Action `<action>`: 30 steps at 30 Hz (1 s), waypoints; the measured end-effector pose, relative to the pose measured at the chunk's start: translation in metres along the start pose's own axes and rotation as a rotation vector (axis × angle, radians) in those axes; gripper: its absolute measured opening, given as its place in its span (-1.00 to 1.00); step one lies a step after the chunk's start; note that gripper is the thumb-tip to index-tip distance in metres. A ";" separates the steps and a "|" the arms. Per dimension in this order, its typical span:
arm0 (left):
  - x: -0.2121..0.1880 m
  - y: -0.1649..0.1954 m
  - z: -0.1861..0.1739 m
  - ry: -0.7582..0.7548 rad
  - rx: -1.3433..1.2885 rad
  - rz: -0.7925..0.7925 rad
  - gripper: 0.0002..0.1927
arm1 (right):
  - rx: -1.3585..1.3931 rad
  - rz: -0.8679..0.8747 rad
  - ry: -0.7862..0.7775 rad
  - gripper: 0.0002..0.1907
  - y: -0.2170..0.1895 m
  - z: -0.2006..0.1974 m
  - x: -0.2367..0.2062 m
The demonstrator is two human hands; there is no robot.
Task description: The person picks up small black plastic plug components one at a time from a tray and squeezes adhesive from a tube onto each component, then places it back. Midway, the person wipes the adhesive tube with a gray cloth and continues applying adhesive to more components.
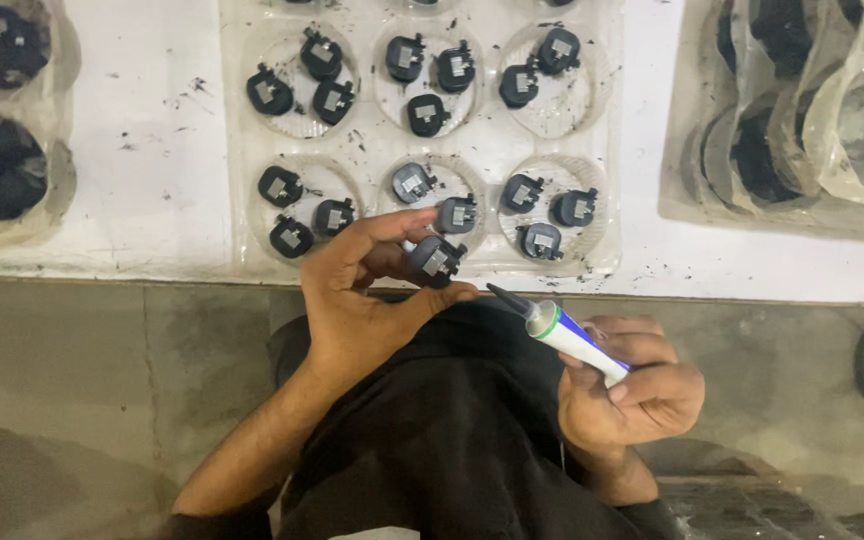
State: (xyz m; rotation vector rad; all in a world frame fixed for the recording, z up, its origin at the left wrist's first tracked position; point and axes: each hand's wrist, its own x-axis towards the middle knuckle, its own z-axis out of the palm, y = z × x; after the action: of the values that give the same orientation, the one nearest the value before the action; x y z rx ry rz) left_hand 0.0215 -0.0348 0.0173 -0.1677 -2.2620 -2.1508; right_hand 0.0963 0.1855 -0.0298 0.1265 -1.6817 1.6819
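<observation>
Below the clear tray (237,200), the left hand (362,300) pinches a black part (436,259); at four o'clock, the right hand (632,395) grips a glue tube (562,333). Gluing seems underway; the nozzle must meet the part.

head cam | looks straight down | close over hands (352,310) | 1 view
</observation>
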 end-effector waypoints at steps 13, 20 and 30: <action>-0.008 0.010 -0.014 -0.064 -0.242 0.001 -0.49 | -0.150 -0.092 -0.096 -0.57 -0.004 0.022 0.002; -0.009 0.009 -0.015 -0.098 -0.191 0.007 -0.43 | -0.215 -0.155 -0.179 -0.60 -0.005 0.025 0.009; -0.006 0.007 -0.013 -0.120 -0.249 -0.109 -0.47 | -0.192 -0.148 -0.196 -0.68 -0.010 0.026 0.022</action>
State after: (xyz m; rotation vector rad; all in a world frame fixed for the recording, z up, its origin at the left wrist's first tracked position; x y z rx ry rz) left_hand 0.0274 -0.0474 0.0249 -0.1849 -2.0973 -2.5412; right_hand 0.0745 0.1699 -0.0062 0.3245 -1.9199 1.4294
